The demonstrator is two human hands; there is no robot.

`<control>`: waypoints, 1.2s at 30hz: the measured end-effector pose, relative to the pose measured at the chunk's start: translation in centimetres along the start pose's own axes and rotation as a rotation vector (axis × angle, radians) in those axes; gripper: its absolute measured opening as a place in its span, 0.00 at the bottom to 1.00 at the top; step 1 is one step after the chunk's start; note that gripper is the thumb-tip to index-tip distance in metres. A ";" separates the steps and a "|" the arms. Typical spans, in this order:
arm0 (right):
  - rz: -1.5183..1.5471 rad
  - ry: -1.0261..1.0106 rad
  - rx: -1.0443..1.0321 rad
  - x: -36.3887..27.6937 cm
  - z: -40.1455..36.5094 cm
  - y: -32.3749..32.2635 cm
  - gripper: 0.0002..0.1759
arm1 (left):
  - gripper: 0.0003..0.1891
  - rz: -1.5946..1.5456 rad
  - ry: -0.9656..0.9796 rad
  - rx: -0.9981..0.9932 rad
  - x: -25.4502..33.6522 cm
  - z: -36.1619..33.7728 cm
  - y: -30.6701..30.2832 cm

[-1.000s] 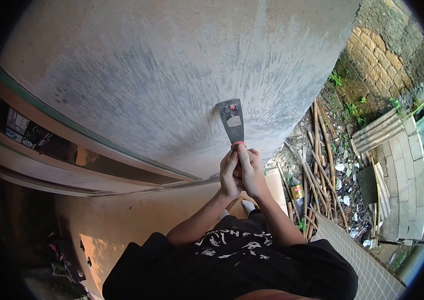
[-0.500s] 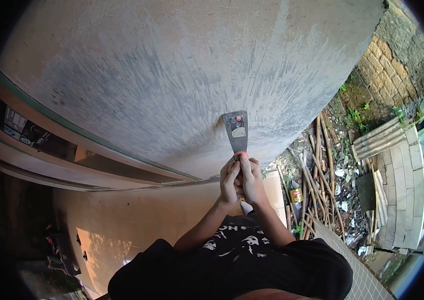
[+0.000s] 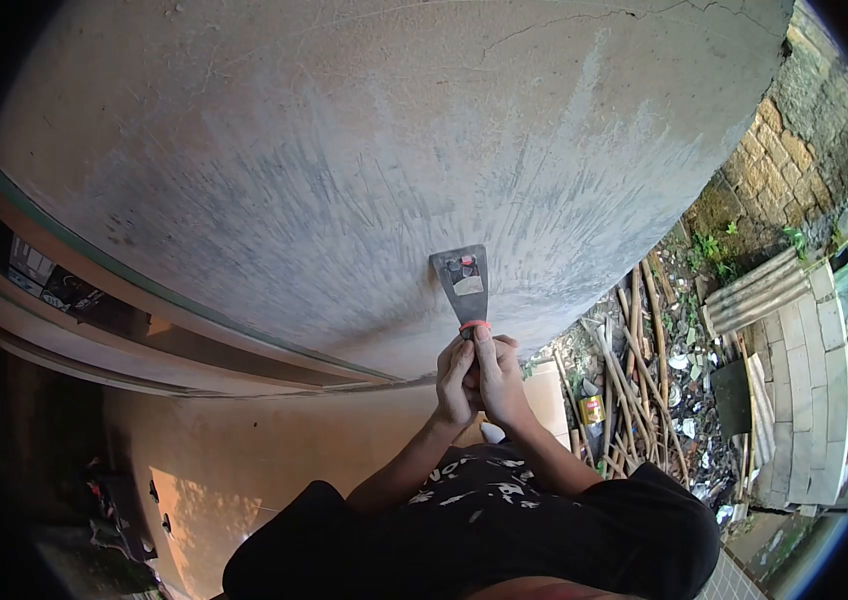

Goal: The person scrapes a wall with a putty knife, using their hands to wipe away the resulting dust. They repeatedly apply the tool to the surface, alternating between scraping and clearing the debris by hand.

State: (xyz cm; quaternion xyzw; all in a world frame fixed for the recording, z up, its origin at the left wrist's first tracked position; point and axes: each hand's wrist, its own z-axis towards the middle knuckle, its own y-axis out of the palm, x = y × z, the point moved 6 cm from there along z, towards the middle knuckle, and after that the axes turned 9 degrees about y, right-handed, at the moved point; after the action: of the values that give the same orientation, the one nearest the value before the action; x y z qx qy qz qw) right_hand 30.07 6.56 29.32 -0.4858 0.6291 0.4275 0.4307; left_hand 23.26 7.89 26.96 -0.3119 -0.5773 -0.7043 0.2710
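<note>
A wide-bladed putty knife (image 3: 467, 285) points up and away from me, its blade right at the scraped wall (image 3: 364, 220). Its dark metal blade bears a worn label, with a red band where the handle begins. My left hand (image 3: 456, 385) and my right hand (image 3: 500, 380) are both wrapped around the handle, thumbs lying along it near the red band. The fingers hide most of the handle. Grey and whitish scrape marks fan out over the wall around the blade.
A green-edged window frame (image 3: 174, 300) runs along the wall at left. Bamboo poles (image 3: 634, 360), rubble and a yellow can (image 3: 592, 409) lie on the ground at right. Beyond them are stacked pale blocks (image 3: 799, 380). Tiled floor (image 3: 284, 440) spreads below the wall.
Both hands and the putty knife have moved slightly down and toward me in view, and the blade leans a little more to the left. More of the upper wall shows.
</note>
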 end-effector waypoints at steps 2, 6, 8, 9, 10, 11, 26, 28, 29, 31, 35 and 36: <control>0.050 0.152 -0.018 3.4 -0.6 -0.7 0.29 | 0.17 0.052 -0.046 -0.086 0.2 -1.4 0.1; 0.027 -0.111 -0.052 -2.3 -1.2 -0.4 0.27 | 0.17 0.064 0.029 -0.137 3.0 -0.3 2.8; 0.090 -0.076 -0.084 -4.5 -0.1 -0.3 0.25 | 0.17 0.053 0.017 -0.176 3.2 1.7 3.3; 0.117 -0.059 -0.132 -4.7 0.3 -0.3 0.24 | 0.17 -0.010 0.030 -0.180 2.9 2.2 3.5; 0.118 -0.061 -0.129 -4.5 0.0 -0.4 0.24 | 0.18 0.117 0.100 -0.171 2.6 2.1 3.1; 0.169 -0.064 -0.106 -4.3 -0.4 -0.7 0.24 | 0.18 0.118 0.101 -0.178 2.3 1.6 3.3; 0.385 0.012 -0.205 -1.6 -3.0 -2.7 0.21 | 0.18 0.132 -0.055 -0.144 1.5 -1.7 5.8; 0.386 0.023 -0.080 -1.8 -3.2 -3.1 0.21 | 0.19 0.226 -0.045 -0.143 1.6 -1.5 5.5; 0.387 0.024 -0.082 -1.7 -3.0 -3.3 0.21 | 0.19 0.317 -0.031 -0.146 1.7 -1.4 5.4; 0.285 -0.042 -0.118 -1.8 -2.5 -3.5 0.21 | 0.19 0.289 -0.030 -0.140 1.5 -1.4 5.6; 0.215 -0.020 -0.013 -2.0 -2.7 -3.8 0.26 | 0.21 0.303 -0.026 -0.158 1.8 -1.3 6.4; 0.255 0.059 -0.038 -2.0 -2.9 -3.6 0.27 | 0.21 0.304 -0.024 -0.160 2.1 -1.2 6.4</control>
State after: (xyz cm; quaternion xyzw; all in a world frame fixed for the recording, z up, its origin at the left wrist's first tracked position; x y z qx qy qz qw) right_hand 33.57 3.67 31.60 -0.4222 0.6901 0.4761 0.3447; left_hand 26.48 5.49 32.50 -0.4246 -0.4688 -0.6951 0.3417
